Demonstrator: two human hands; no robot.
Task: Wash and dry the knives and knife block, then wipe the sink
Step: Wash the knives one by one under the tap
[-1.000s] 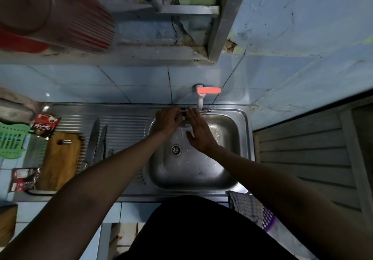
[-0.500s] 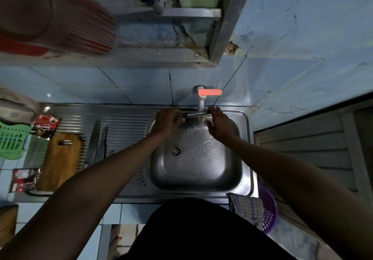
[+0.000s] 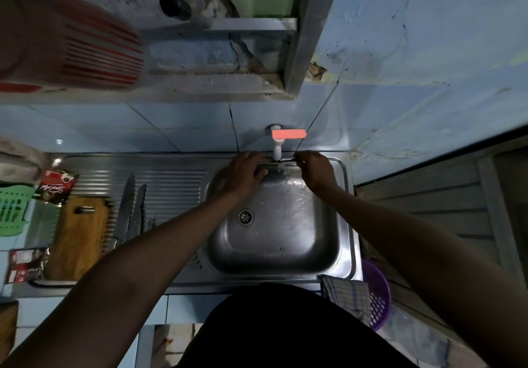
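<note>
Knife (image 3: 281, 162) now spans both my hands (image 3: 243, 175) (image 3: 315, 172), each grip clamped on an end, water running over it — rinsing's underway.

We see sink (image 3: 347, 213) at centre, tap (image 3: 277, 150) on wall behind it. Knives (image 3: 131, 210) lie on drainboard (image 3: 171, 179) left of sink; cutting board (image 3: 77, 236) further left. Our hands flank tap over basin: left hand (image 3: 243, 175), right hand (image 3: 315, 169). Cloth (image 3: 345, 296) hangs at tabletop's front right, basket (image 3: 378, 299) just beside.
</note>
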